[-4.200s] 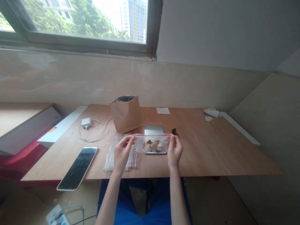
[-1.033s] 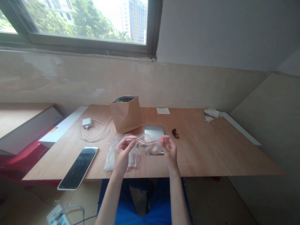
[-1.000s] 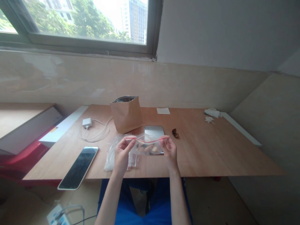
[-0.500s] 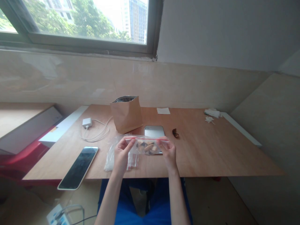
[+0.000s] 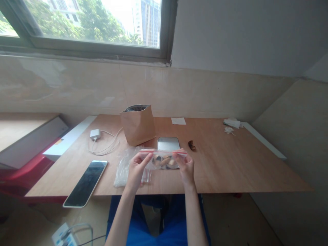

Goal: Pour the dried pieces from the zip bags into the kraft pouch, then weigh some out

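Both hands hold a transparent zip bag [image 5: 163,160] by its red-striped top edge, just above a flat metal kitchen scale [image 5: 168,144]. My left hand [image 5: 137,169] pinches the bag's left end, and my right hand [image 5: 185,166] pinches its right end. Several brown and dark food pieces, perhaps dried mushrooms, lie inside the bag. A crumpled transparent plastic bag [image 5: 125,171] lies on the wooden table [image 5: 230,164] under my left hand. The scale's front part is hidden behind the held bag.
A brown paper bag [image 5: 137,125] stands behind my left hand. A phone [image 5: 85,183] and a white charger [image 5: 95,134] with its cable lie to the left. A small dark object [image 5: 191,145], a paper slip [image 5: 178,121] and white tissue [image 5: 232,123] lie further back.
The bag's red-striped top has gone from a wavy, parted mouth to a straight, flat line. My hands have come slightly closer together and the bag has risen a little.
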`<state>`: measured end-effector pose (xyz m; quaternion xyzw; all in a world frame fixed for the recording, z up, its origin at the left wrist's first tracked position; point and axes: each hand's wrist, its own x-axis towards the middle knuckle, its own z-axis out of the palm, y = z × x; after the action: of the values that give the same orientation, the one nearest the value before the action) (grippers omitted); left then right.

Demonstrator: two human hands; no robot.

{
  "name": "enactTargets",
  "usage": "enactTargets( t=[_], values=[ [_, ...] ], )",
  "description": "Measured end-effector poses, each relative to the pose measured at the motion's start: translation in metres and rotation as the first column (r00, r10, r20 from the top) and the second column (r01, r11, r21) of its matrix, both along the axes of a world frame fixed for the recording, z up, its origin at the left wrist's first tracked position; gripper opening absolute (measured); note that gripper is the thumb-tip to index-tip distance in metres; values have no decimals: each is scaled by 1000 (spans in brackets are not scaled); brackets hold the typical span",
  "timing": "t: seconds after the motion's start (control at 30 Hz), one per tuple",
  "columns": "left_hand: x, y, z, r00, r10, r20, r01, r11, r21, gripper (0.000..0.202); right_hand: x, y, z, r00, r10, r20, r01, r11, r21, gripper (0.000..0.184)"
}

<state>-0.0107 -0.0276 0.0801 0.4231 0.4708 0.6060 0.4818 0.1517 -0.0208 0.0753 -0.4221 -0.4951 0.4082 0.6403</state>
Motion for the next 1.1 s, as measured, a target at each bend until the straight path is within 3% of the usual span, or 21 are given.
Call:
enactTargets(
  t=[0.2,0.5,0.87,1.1],
  values=[
    [3,-1,3,996,81,-25,-80,996,26,23,-2,2,-4,998,-53,37,53,998,-16,21],
    [11,-1,2,985,162,58,-163,987,11,21,-9,3,-4,988,-152,-13,151,988,-38,23],
    [8,1,-5,994,-12,105,11,1000,10,25,-6,1,-3,999,19,27,-18,1000,-23,19],
    [12,0,-2,1000,-5,18,6,1000,-29,27,-6,3,-5,999,12,36,-10,998,-61,21]
  ],
)
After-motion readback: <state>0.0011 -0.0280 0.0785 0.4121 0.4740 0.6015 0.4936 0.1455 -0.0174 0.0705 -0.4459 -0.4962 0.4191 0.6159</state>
